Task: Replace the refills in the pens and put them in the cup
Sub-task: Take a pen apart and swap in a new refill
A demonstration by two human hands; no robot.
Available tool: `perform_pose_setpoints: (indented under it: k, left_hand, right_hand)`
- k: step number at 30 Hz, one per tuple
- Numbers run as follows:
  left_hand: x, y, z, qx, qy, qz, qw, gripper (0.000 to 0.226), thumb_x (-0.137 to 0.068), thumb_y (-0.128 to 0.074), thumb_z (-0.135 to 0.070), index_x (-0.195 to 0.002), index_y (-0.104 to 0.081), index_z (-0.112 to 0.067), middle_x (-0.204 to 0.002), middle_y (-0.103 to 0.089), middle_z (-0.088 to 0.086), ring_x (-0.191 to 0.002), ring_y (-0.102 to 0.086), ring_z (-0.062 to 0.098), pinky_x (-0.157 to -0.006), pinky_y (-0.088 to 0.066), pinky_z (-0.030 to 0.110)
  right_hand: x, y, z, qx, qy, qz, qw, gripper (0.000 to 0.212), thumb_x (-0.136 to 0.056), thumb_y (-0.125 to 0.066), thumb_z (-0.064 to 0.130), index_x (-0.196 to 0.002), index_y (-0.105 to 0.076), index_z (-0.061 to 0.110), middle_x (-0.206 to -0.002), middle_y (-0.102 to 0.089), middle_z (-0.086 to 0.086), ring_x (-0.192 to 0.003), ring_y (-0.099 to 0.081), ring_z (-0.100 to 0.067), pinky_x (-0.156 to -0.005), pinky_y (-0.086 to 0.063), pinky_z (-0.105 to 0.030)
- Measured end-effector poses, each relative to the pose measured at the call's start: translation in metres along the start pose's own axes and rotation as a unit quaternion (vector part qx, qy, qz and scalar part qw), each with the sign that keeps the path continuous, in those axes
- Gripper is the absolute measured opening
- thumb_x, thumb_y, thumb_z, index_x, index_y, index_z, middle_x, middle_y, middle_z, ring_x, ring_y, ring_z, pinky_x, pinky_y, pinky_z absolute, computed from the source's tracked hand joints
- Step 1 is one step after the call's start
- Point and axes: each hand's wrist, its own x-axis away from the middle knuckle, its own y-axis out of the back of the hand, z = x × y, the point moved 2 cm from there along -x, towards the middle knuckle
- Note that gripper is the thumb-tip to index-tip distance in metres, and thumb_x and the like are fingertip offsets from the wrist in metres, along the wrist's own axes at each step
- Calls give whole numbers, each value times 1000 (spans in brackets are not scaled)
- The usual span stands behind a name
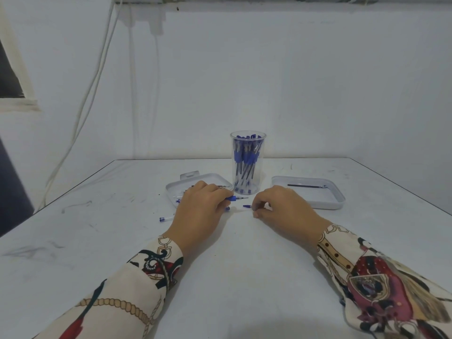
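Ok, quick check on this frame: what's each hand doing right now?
Left hand: grips a blue pen, tip pointing right.
Right hand: pinches a small blue pen piece at its fingertips.

Cup (247, 165) of pens stands mid-table (232, 277), tray (315, 203) right, another tray (205, 178) left; both hands before it; probably a cap (247, 206) between them.

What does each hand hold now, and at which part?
The left hand holds a pen by its barrel; only the blue grip end sticks out. The right hand pinches a small blue piece at one end.
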Motion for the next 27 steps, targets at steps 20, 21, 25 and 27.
perform_pose_setpoints:
  k: [20,21,25,27]
  left_hand:
    - [-1,-1,0,-9,-11,-11,1000,18,-85,-66,-15,-102,-70,-18,-85,-69,1,-77,-54,24,-65,-36,32]
    - [-1,-1,1,-10,-13,-10,1000,18,-84,-66,-15,-102,-70,-18,-84,-68,1,-76,-53,24,-64,-36,32]
    - [-1,-2,0,-15,-23,-11,1000,19,-81,-68,-15,-100,-70,-19,-80,-67,0,-71,-53,23,-60,-36,32]
    - [-1,-1,0,-14,-28,-15,999,19,-81,-68,-14,-99,-70,-18,-78,-67,0,-70,-53,23,-58,-36,31]
  right_hand:
    - [-6,0,9,-470,-179,-36,864,6,-84,-70,8,-85,-73,13,-69,-72,1,-58,-62,-7,-46,-39,-15]
    - [-6,0,10,-470,-178,-35,864,5,-84,-70,9,-85,-73,14,-70,-73,1,-57,-62,-6,-46,-38,-15]
    - [-6,-4,13,-464,-166,-35,870,3,-85,-70,14,-85,-73,15,-74,-73,-2,-58,-61,-6,-47,-39,-15]
    - [-6,-5,14,-462,-160,-33,872,5,-86,-69,16,-86,-74,16,-76,-74,-2,-60,-61,-6,-49,-39,-15]
